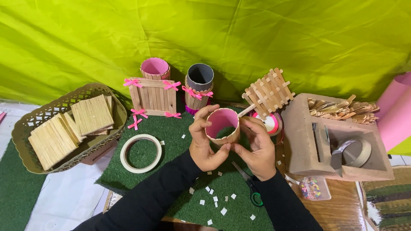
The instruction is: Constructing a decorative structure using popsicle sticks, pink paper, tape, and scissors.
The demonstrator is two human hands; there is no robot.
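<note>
Both hands hold a small round cup [221, 126] with a pink inside and a wall of wooden sticks, above a green turf mat [171, 128]. My left hand [204, 141] grips its left side with the thumb at the bottom. My right hand [257, 147] holds its right side, fingers curled on the rim. Black sleeves cover both arms.
A woven basket [25, 124] of stick panels sits left. A tape ring [141, 152], scissors [250, 186] and white paper bits lie on the mat. Behind stand a stick panel with pink bows [153, 96], two cups [199, 85], a stick fence [268, 92], and a box [338, 137] of sticks.
</note>
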